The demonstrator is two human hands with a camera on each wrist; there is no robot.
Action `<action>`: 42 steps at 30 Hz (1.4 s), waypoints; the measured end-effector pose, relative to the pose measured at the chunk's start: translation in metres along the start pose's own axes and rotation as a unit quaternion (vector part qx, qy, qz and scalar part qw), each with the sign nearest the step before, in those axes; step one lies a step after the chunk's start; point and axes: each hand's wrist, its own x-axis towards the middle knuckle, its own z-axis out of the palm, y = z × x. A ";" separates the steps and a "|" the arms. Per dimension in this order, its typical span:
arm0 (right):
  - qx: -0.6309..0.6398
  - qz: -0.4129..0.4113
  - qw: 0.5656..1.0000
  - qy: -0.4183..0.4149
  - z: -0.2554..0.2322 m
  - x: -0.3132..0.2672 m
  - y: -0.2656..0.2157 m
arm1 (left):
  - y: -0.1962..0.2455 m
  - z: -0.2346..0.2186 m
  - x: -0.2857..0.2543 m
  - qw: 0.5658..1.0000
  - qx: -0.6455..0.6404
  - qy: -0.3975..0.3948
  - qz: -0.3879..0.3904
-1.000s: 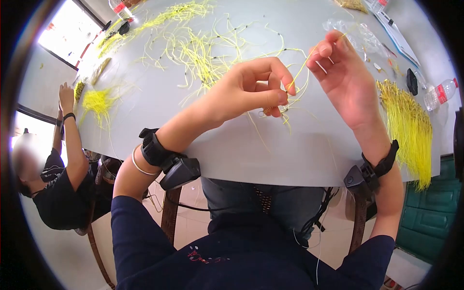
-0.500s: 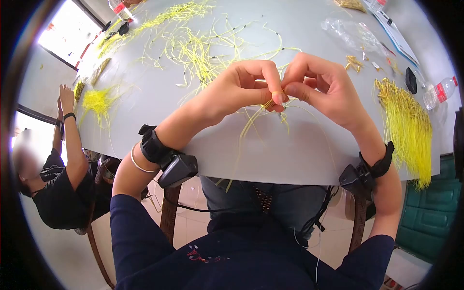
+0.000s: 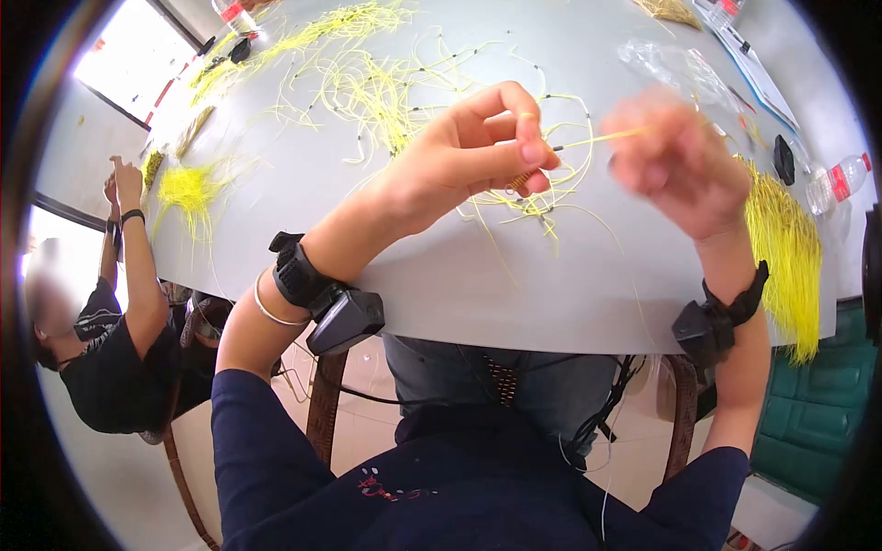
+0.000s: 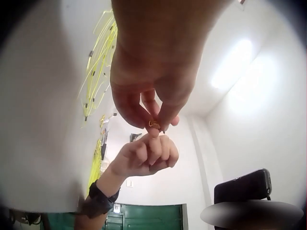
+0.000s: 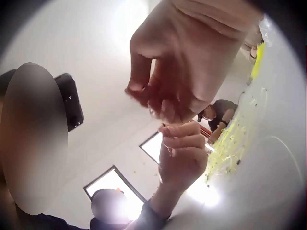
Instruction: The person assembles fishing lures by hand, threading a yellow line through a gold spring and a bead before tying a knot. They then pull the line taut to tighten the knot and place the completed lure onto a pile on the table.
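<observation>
The right hand (image 3: 680,161), too blurred for me to tell its grip, had just swung away from the left hand (image 3: 450,168), which pinched a small gold metal-looking coil (image 3: 517,184), seemingly drawing a thin yellow strand (image 3: 602,138) straight between them above the pale grey table (image 3: 514,312).

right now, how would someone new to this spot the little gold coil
Find the pale grey table, then the person's left grip raised above it near the middle. Held there, partly hidden, is the gold coil. Unlike the thin, loose yellow strands lying beyond it, it is a short, tightly wound spiral.
</observation>
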 end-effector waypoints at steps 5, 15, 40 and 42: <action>0.058 -0.095 0.989 0.101 -0.005 0.006 0.007 | -0.001 0.008 -0.004 0.977 0.109 -0.152 -0.103; 0.117 -0.107 0.982 0.102 0.004 0.008 -0.001 | 0.009 0.011 -0.005 0.926 0.255 -0.273 -0.048; -0.170 -0.153 0.950 0.215 -0.016 0.000 -0.011 | 0.000 0.002 -0.003 0.944 0.330 0.024 -0.004; -0.283 -0.013 0.917 0.280 -0.006 0.003 -0.011 | 0.002 0.002 -0.002 0.937 0.349 0.029 -0.011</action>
